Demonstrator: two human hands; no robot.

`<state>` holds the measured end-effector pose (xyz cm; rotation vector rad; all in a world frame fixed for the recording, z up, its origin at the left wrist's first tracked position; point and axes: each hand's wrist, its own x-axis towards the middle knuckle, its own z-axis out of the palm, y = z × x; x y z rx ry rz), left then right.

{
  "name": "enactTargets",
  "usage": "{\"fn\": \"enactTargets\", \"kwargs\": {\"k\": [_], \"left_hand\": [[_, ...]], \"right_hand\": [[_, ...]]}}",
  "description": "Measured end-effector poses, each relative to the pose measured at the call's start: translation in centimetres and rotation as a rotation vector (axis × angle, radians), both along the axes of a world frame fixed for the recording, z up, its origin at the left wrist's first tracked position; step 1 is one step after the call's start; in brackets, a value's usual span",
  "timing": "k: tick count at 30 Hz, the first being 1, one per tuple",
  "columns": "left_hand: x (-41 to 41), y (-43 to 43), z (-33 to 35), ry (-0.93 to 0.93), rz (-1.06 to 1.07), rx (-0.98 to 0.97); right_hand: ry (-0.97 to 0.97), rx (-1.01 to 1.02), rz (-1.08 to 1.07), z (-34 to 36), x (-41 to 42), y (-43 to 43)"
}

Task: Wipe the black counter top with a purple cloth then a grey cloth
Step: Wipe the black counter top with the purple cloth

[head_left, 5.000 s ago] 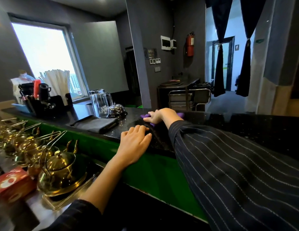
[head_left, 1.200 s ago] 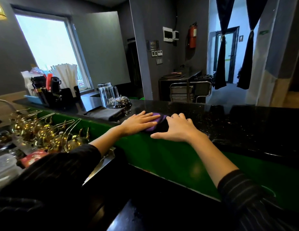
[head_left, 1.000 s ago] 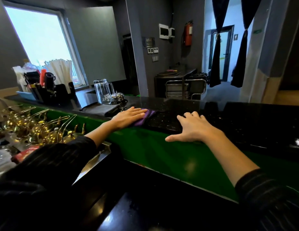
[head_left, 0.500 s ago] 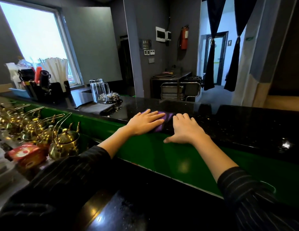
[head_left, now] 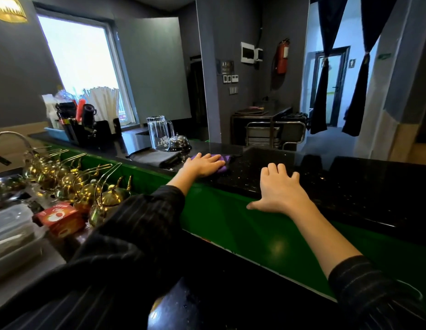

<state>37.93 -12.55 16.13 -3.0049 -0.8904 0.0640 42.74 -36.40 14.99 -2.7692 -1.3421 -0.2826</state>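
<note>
The black speckled counter top (head_left: 349,186) runs from left to right above a green front panel. My left hand (head_left: 202,164) lies flat with straight fingers on the purple cloth (head_left: 225,160), pressing it onto the counter; only the cloth's far and right edges show. My right hand (head_left: 281,189) rests flat on the counter's near edge, fingers spread, holding nothing, about a hand's width right of the cloth. The folded grey cloth (head_left: 154,158) lies on the counter just left of my left hand.
A glass pitcher (head_left: 159,132) and a metal call bell (head_left: 179,142) stand behind the grey cloth. A black caddy with straws and utensils (head_left: 88,120) sits further left. Several gold teapots (head_left: 88,186) and a red box (head_left: 59,217) crowd the lower shelf.
My left hand has slid the purple cloth to the left, away from my right hand, which half a second ago lay right beside it. The right hand has stayed on the counter edge.
</note>
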Motion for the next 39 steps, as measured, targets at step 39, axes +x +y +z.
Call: {"fn": "enactTargets", "kwargs": {"k": [39], "left_hand": [[5.3, 6.6, 0.1, 0.021, -0.266, -0.112]], "right_hand": [[0.136, 0.024, 0.143, -0.6, -0.1, 8.0]]}}
